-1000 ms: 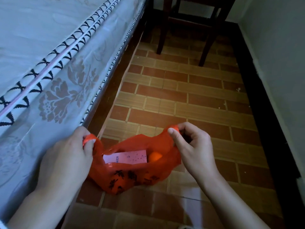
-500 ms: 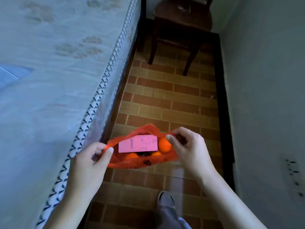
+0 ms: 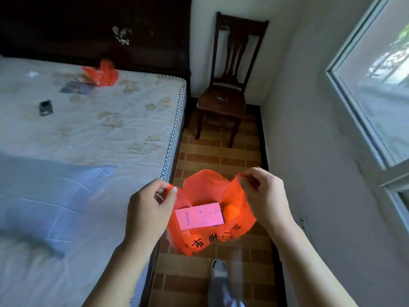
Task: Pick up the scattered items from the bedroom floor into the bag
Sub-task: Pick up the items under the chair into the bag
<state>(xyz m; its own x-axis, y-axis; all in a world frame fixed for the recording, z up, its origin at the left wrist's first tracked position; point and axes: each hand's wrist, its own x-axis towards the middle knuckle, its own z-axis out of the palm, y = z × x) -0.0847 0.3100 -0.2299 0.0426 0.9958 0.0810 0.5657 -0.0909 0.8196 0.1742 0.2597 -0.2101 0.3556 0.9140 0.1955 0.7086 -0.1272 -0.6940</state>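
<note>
An orange plastic bag [image 3: 205,187] with black lettering hangs open between my hands, lifted well above the brick floor [image 3: 221,156]. My left hand [image 3: 150,209] pinches its left handle and my right hand [image 3: 265,196] pinches its right handle. Inside lies a pink box [image 3: 199,216] with print on it, and beside that an orange fruit [image 3: 231,212]. The bottom of the bag is hidden by its own front wall.
The bed [image 3: 88,134] fills the left, with a second orange bag [image 3: 101,74] and a small dark object [image 3: 45,107] on it. A dark wooden chair [image 3: 223,100] stands at the far end of the aisle. White wall and window [image 3: 376,85] on the right; my foot [image 3: 219,268] below.
The bag has risen off the floor with both hands still on its handles. The view has climbed from floor level to standing height, so the bed top, chair back and window now show.
</note>
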